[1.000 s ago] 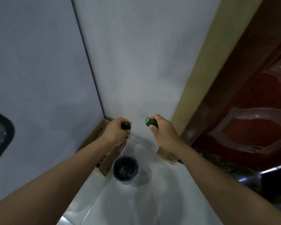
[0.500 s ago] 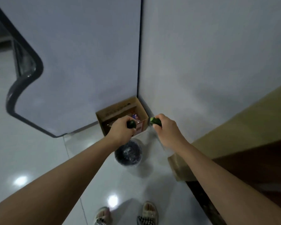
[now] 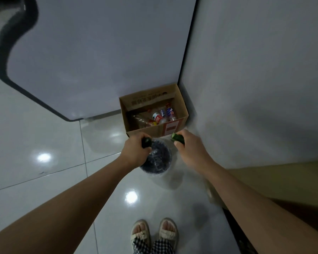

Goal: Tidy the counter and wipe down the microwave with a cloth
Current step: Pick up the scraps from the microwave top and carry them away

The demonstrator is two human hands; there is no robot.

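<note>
Both hands hold green cucumber pieces at mid-frame: the left hand curls round a dark piece, the right hand pinches a cut piece. Below them stands a bin lined with a clear bag, on the tiled floor. Just above it in the frame, in the corner, an open box holds bottles. Sandalled feet show at bottom centre.

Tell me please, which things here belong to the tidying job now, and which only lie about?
In use:
- left hand, holding dark green vegetable piece
- right hand, holding light-cut green vegetable piece
- round bin with black liner

Lying about:
- open brown cardboard box of bottles
- sandals
</note>
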